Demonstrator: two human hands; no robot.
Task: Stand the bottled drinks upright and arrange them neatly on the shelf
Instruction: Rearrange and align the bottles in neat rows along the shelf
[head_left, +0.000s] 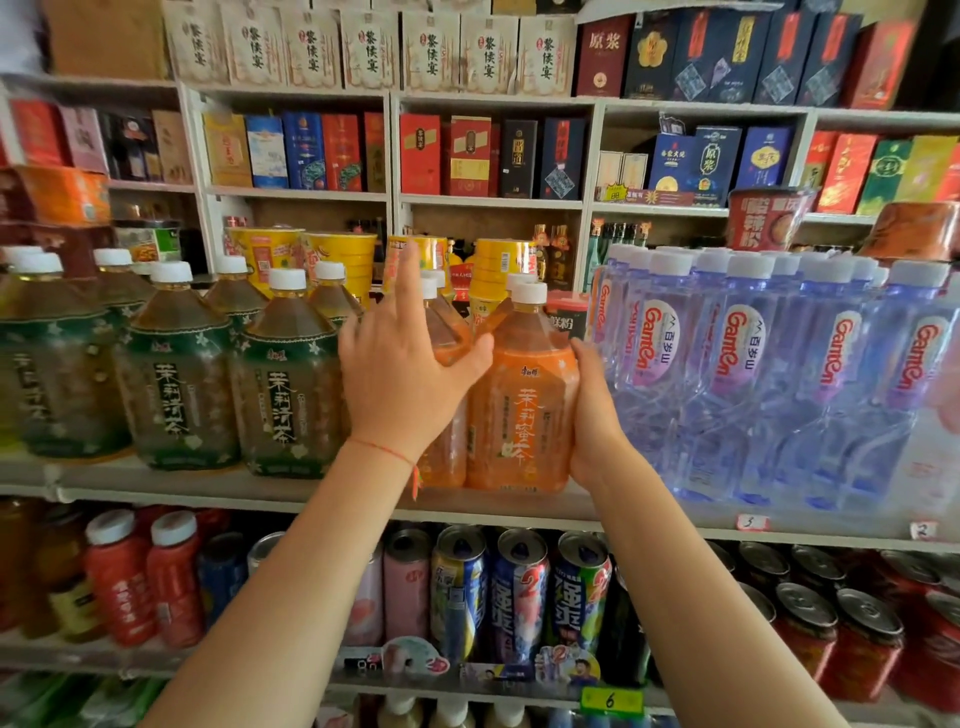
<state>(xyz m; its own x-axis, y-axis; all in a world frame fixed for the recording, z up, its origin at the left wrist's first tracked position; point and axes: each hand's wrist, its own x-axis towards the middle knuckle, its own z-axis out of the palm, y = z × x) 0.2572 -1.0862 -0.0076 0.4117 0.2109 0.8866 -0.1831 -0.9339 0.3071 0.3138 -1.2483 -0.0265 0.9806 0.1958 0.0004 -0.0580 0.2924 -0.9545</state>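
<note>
An orange-labelled tea bottle (522, 405) with a white cap stands upright at the front of the shelf (291, 491). My right hand (592, 415) presses flat against its right side. My left hand (400, 364) lies spread over a second orange tea bottle (441, 457) just left of it, thumb reaching to the first bottle's shoulder, index finger raised. More orange bottles stand behind, mostly hidden. Green-labelled tea bottles (179, 374) stand upright in rows to the left.
A block of clear water bottles (737, 374) fills the shelf to the right, close to my right hand. Yellow noodle cups (343, 254) sit behind the teas. Cans (519, 597) and red bottles (119, 577) line the shelf below. Boxed goods fill the upper shelves.
</note>
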